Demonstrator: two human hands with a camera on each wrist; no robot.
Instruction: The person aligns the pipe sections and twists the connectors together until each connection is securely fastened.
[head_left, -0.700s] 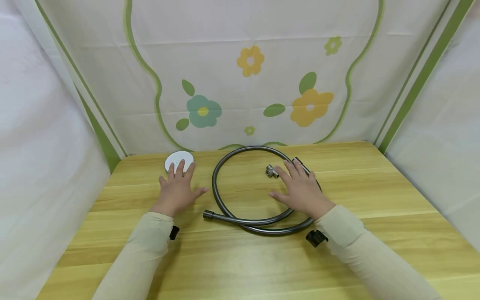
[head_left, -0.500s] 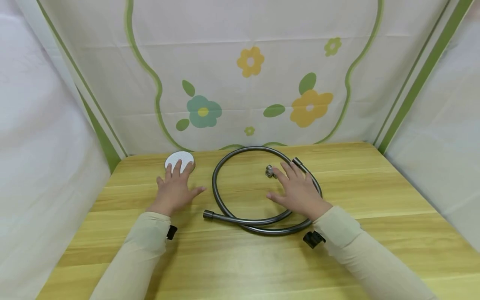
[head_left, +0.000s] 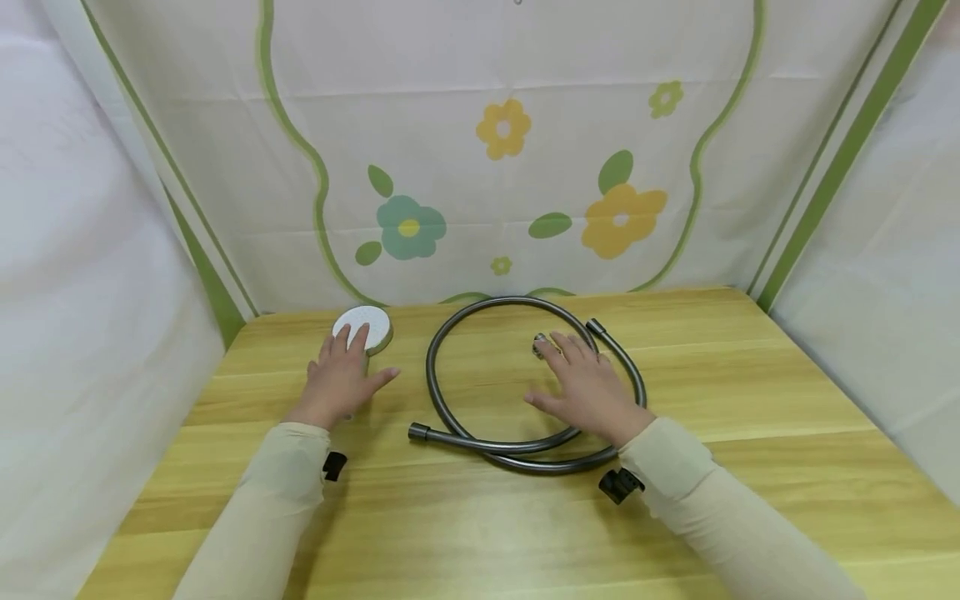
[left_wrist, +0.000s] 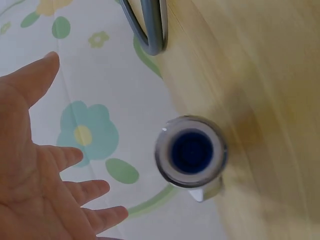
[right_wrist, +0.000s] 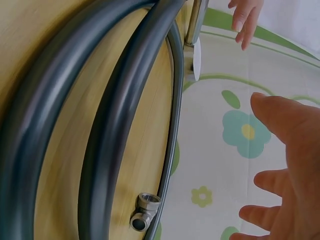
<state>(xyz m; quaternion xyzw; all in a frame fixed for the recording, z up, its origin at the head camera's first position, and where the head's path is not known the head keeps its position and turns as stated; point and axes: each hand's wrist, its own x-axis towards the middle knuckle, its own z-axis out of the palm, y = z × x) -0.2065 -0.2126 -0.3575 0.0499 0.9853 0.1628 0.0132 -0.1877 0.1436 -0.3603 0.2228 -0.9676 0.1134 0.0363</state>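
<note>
My left hand [head_left: 335,379], fingers spread, is over the handle of a handheld shower head [head_left: 366,318] with a round white face, overlapping its near edge in the head view. From the left wrist, the handle's round end [left_wrist: 191,155] shows a dark blue inside, apart from the palm. A dark grey shower hose [head_left: 431,367] lies coiled in a loop on the table. Over the loop's right side, my right hand [head_left: 588,390] has its fingers extended and holds nothing. Near its index finger sits a small metal pipe fitting [right_wrist: 145,212], partly hidden in the head view.
The wooden table [head_left: 480,533] ends at a white cloth backdrop [head_left: 480,183] printed with flowers. Cloth walls also stand on the left and right. One hose end [head_left: 418,432] points left toward the table's middle; the other end [head_left: 595,326] lies at the back right.
Both hands have drawn slightly back and to the left, baring more of the shower head and the hose's far end. The objects stay where they were; the head view tilts up slightly.
</note>
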